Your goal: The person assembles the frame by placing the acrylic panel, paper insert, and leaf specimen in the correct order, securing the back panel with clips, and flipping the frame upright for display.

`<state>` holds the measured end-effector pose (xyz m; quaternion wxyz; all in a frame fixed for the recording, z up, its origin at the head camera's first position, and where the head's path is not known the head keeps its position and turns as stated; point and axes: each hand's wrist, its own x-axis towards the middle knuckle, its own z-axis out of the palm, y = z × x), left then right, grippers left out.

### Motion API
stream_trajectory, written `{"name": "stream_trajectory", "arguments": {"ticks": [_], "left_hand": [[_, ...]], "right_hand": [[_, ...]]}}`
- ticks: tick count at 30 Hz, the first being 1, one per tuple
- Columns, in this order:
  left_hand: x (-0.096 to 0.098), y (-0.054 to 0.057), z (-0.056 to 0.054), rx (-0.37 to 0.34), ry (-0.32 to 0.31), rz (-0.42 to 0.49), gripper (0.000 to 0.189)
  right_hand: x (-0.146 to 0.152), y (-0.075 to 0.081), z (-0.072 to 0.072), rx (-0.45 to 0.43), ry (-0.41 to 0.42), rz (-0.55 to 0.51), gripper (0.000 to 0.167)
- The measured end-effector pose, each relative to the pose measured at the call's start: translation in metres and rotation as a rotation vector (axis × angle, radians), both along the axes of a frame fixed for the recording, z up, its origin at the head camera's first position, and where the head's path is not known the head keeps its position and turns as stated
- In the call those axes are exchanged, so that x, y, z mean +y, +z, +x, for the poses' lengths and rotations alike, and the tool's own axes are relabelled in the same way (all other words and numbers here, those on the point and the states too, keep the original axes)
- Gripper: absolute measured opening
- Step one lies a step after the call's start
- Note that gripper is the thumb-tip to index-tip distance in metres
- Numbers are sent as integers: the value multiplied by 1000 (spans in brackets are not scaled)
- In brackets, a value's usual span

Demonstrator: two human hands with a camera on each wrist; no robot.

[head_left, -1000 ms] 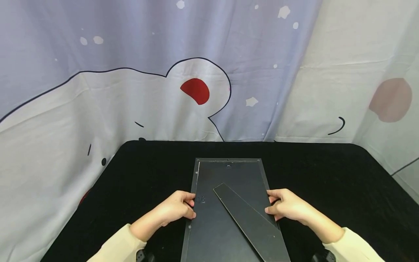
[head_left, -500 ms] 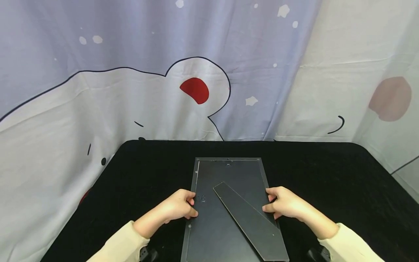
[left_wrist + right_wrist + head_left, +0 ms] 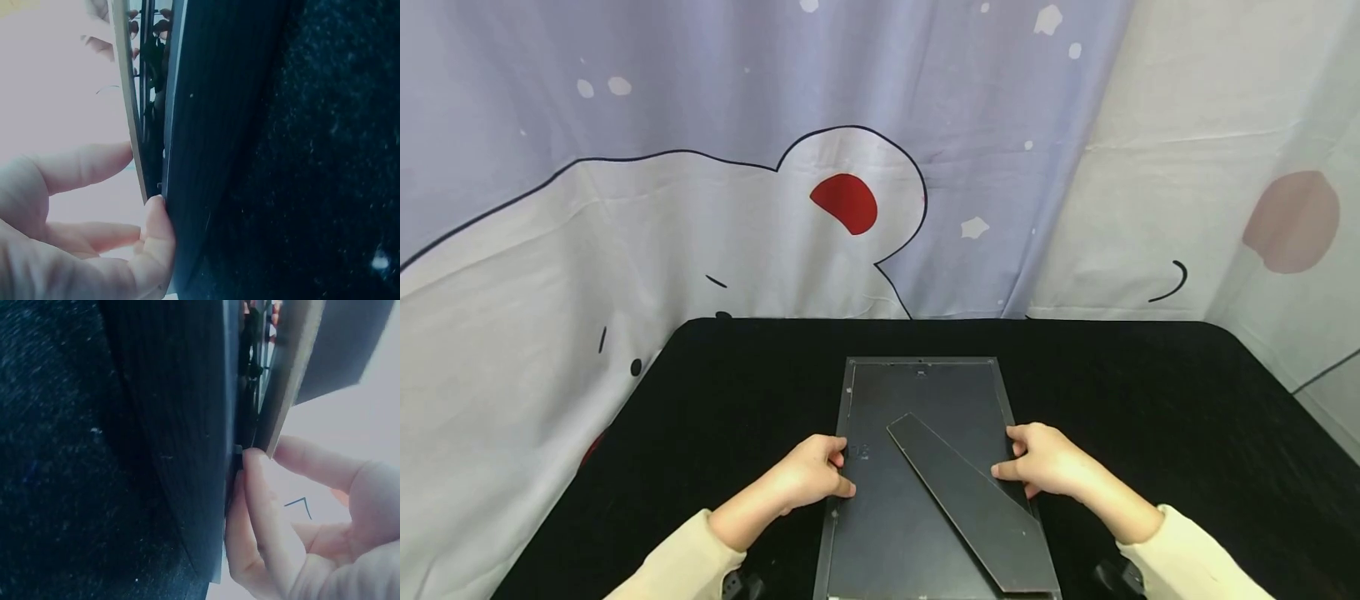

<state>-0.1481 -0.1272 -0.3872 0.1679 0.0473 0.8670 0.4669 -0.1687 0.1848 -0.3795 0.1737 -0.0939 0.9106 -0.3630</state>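
Note:
A dark picture frame [image 3: 825,550] lies face down, its backing board [image 3: 880,400] towards me and a slanted easel leg [image 3: 970,508] on the board. My left hand [image 3: 808,471] pinches the board's left edge, thumb on top and fingertips beneath. Opposite it, my right hand [image 3: 1048,458] pinches the right edge likewise. In the left wrist view a gap, widening towards the person, parts the board's thin edge [image 3: 125,81] from the frame's side [image 3: 206,94]. The right wrist view also shows the tan board edge [image 3: 287,381] apart from the frame. Reflections show inside the gap.
A black cloth [image 3: 760,392] covers the table under the frame. Behind stands a pale curtain [image 3: 700,233] with printed shapes. The frame's near end runs to the bottom of the head view.
My right hand has shifted slightly left and away, its thumb reaching further over the board. My left thumb also lies a little further in. The board's near edge now shows at the bottom.

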Motion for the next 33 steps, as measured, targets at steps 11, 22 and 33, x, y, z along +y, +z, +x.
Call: {"name": "stream_trajectory", "arguments": {"ticks": [11,22,33], "left_hand": [[5,-1,2,42,-2,-35,72],[4,-3,5,64,8,-19,74],[-9,-11,13,88,33,20,84]], "right_hand": [[-3,0,0,39,10,87,73],[-1,-2,2,46,6,69,77],[20,-12,15,147,146,-21,84]]}}
